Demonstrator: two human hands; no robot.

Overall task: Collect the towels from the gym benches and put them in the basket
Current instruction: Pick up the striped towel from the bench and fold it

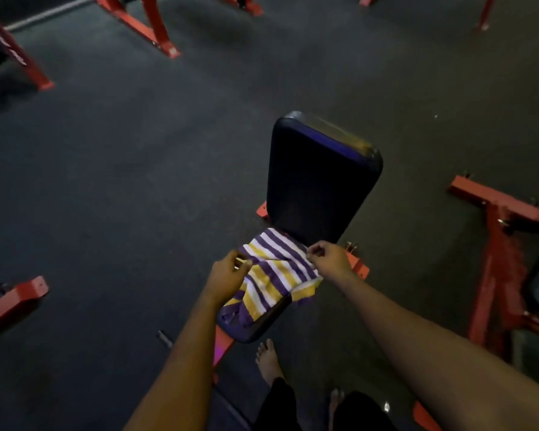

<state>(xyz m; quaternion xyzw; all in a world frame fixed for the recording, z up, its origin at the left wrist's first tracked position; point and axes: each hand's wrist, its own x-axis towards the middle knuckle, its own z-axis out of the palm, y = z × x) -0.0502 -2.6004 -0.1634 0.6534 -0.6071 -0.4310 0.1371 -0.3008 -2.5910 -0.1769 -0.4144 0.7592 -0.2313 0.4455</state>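
A: Setting, largest first?

B: Dark rubber floor (pixel 137 188) filled most of the view; red steel equipment frames (pixel 498 259) stood around its edges, one close on the right, others far at the top and left; all dim and somewhat blurred.

A: The bench?

B: One gym bench (pixel 318 188) near centre; dark padded backrest tilted up and away from the wearer, seat pad (pixel 255 328) lower and nearer, red base showing beneath both.

A: Any container, and what was in it?

B: No basket came into view; the only thing carrying anything was the seat pad, and it carried the towel.

A: The towel, then?

B: Striped towel (pixel 277 275) in purple, white and yellow; it lay rumpled across the seat, upper edge reaching the foot of the backrest, lower right corner drooping over the seat's side; stripes ran diagonally; folds along the near edge.

A: Hands?

B: Left hand (pixel 227 275) at the towel's left edge, fingers drawn in narrow, pinching the cloth; right hand (pixel 330 259) at the upper right edge, thumb and forefinger closed on the fabric; both forearms bare.

A: Smallest items?

B: Two bare feet (pixel 268 362) on the floor just below the seat; dark trouser legs at the bottom edge.
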